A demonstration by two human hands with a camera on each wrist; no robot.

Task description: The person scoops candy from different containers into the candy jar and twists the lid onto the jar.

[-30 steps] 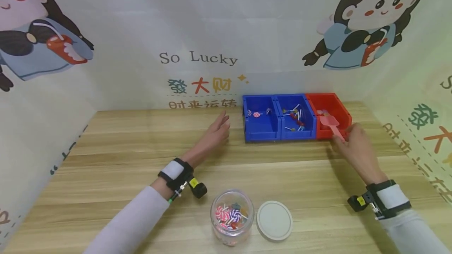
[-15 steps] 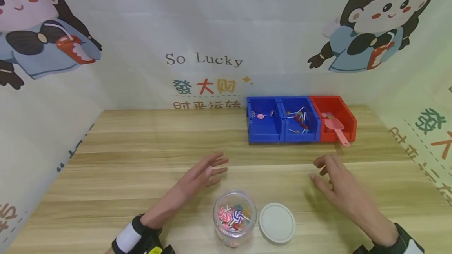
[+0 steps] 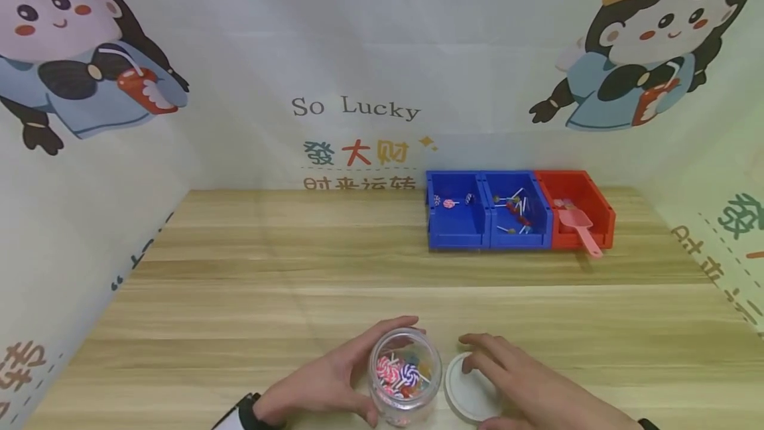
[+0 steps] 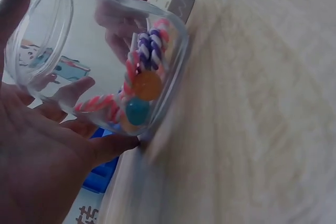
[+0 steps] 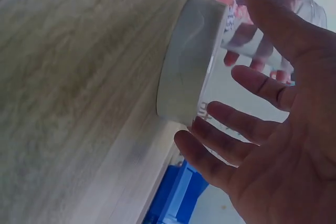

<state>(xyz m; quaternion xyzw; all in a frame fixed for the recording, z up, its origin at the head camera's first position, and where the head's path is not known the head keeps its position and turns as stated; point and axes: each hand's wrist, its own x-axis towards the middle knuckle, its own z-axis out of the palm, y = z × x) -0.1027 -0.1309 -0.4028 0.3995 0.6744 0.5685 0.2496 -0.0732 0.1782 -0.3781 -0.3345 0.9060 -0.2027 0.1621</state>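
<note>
My left hand [image 3: 334,373] reaches round a clear jar [image 3: 408,411], thumb at its near side and fingers behind it. Inside lie pink and purple swirl lollipops [image 3: 395,377], with orange and blue round candies [image 4: 137,110] low down in the left wrist view. Right of the jar, a round whitish lid [image 3: 465,393] lies flat on the table. Over that lid my right hand [image 3: 531,383] spreads its fingers, fingertips close to its rim. In the right wrist view the lid [image 5: 186,61] shows its thick side, and the palm holds nothing.
Two blue bins [image 3: 458,239] stand at the back right with several small lollipops inside. Beside them a red bin [image 3: 606,224] holds a pink scoop [image 3: 587,239], its handle jutting over the front. Printed cloth walls [image 3: 251,85] enclose the wooden table [image 3: 298,264].
My right hand has let go of the scoop, leaving it in the red bin, and come back to the lid. My left hand has come back from near the bins to the jar.
</note>
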